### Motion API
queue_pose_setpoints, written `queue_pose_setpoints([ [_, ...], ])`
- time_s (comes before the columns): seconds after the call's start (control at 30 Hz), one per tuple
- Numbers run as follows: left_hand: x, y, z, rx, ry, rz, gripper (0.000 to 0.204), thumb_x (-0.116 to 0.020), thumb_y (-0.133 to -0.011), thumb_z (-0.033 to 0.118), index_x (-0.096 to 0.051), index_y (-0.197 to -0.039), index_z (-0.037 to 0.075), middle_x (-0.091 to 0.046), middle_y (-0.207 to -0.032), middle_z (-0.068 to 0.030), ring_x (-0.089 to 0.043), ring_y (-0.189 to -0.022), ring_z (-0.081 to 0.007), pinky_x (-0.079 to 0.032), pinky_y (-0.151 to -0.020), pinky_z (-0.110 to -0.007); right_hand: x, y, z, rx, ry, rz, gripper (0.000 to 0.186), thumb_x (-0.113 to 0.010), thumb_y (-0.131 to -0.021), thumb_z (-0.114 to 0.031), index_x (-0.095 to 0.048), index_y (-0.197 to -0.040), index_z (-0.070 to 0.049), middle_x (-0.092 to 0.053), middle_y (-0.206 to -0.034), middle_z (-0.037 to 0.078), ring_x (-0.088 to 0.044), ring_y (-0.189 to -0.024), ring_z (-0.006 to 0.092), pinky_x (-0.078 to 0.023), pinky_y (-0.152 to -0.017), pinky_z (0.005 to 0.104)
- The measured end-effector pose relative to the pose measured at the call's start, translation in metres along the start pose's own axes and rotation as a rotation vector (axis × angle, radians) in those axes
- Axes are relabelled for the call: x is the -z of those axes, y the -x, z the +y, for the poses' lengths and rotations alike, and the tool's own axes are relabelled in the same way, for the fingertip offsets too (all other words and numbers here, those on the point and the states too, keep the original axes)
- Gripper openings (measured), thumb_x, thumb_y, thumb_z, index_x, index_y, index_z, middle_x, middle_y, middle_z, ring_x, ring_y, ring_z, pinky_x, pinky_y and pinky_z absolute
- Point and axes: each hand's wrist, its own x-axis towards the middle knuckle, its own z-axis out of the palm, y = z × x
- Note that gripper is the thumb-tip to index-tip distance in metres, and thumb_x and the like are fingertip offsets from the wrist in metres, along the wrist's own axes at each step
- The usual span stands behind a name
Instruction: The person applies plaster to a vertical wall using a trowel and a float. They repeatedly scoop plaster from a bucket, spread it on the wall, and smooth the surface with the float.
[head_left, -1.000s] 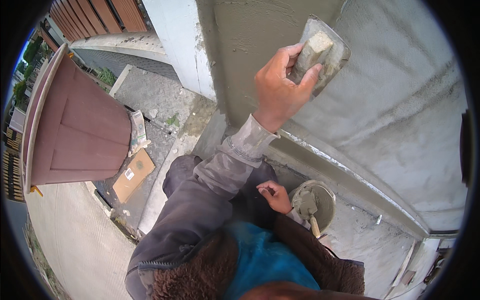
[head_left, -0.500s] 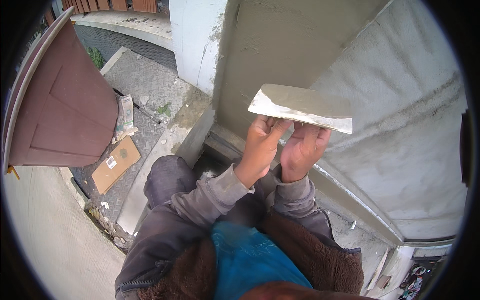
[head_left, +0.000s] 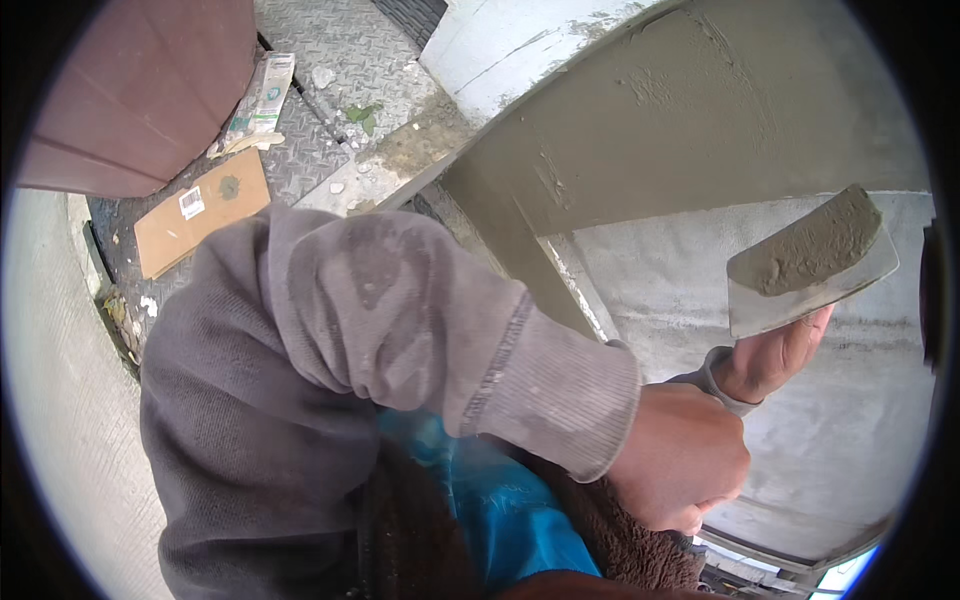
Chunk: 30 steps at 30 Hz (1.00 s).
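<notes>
A rectangular plastering trowel (head_left: 860, 275) is raised at the right, its blade carrying a thick strip of wet grey mortar (head_left: 805, 245). Beneath the blade, my right hand (head_left: 775, 358) grips it from below; the handle is hidden. My left forearm reaches across my body, and my left hand (head_left: 680, 460) is closed just below the right wrist, knuckles up. Whatever its fingers may hold is out of sight. Behind the trowel rises a wall with a band of fresh, darker plaster (head_left: 640, 150) above a paler grey surface (head_left: 650, 270).
At the upper left stands a large reddish-brown tub (head_left: 150, 90). Near it lie a flat piece of cardboard (head_left: 205, 210) and a crumpled paper bag (head_left: 262, 100) on a textured metal plate (head_left: 340, 50). A white pillar edge (head_left: 530, 45) adjoins the plastered wall.
The trowel has moved right, and mortar now lies heaped on its blade. My left hand has left the trowel and dropped lower right. The view has turned toward the wall at the right.
</notes>
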Motion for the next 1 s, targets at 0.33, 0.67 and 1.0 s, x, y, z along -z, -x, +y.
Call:
queue_pose_setpoints([
  [0.33,0.026,0.162,-0.091,0.493,-0.114,0.384,0.017,-0.074,-0.092,0.024,-0.066,-0.089,0.009,-0.069,-0.069,-0.0057,-0.067,-0.061,-0.0281,-0.05,-0.055,-0.039,-0.119,-0.174,-0.007,0.939,1.655,-1.178,0.04,-0.07,-0.084,-0.008,-0.073,-0.122,-0.018,-0.072,-0.115,-0.001,-0.064,-0.109,0.0211,-0.047,-0.099,0.0377],
  [0.67,0.035,0.185,-0.097,0.515,-0.418,0.43,0.016,-0.076,-0.09,0.023,-0.066,-0.093,0.011,-0.068,-0.074,-0.0052,-0.068,-0.064,-0.0264,-0.052,-0.058,-0.038,-0.158,-0.215,0.036,0.744,1.781,-1.411,0.032,-0.062,-0.086,-0.01,-0.073,-0.115,-0.018,-0.069,-0.109,0.0,-0.061,-0.106,0.0202,-0.043,-0.098,0.0368],
  [1.0,0.034,0.182,-0.1,0.522,-0.385,0.453,0.017,-0.072,-0.092,0.025,-0.062,-0.091,0.011,-0.068,-0.074,-0.0091,-0.068,-0.066,-0.0346,-0.053,-0.058,-0.044,-0.148,-0.217,0.036,0.737,1.819,-1.447,0.035,-0.069,-0.079,-0.007,-0.076,-0.111,-0.018,-0.073,-0.109,-0.001,-0.062,-0.109,0.0208,-0.044,-0.097,0.037],
])
